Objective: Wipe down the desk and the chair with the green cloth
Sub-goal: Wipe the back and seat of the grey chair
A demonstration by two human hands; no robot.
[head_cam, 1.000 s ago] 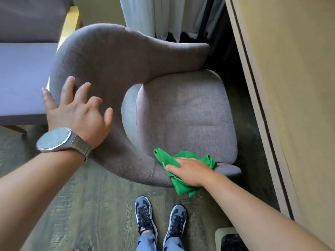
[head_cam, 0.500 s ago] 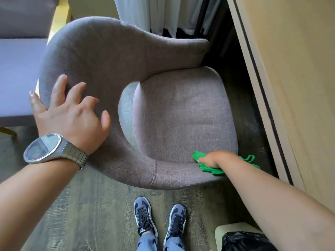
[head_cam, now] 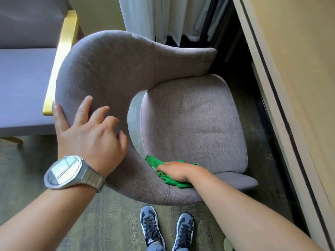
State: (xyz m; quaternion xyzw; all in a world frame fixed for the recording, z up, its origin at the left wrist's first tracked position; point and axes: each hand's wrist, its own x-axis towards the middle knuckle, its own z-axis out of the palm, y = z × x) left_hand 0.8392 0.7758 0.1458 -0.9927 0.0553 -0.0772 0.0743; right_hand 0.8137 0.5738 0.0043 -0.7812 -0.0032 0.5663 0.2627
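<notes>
A grey fabric chair [head_cam: 192, 122] with a curved back stands on the floor below me. My left hand [head_cam: 87, 131], with a silver watch on the wrist, grips the curved backrest, thumb on the outer side and fingers spread over the top. My right hand [head_cam: 175, 170] presses the green cloth [head_cam: 154, 162] flat onto the near armrest where it meets the seat cushion. Most of the cloth is hidden under that hand. The wooden desk [head_cam: 299, 69] runs along the right side, its edge next to the chair.
A purple bench [head_cam: 23, 84] with a gold frame stands at the left, close behind the chair back. White curtains [head_cam: 163, 17] hang at the top. My two shoes [head_cam: 166, 230] stand on the dark wood floor just below the chair.
My right hand has slid the cloth back leftward along the near armrest, from the seat's right front corner toward the inner curve. My left hand stays on the backrest.
</notes>
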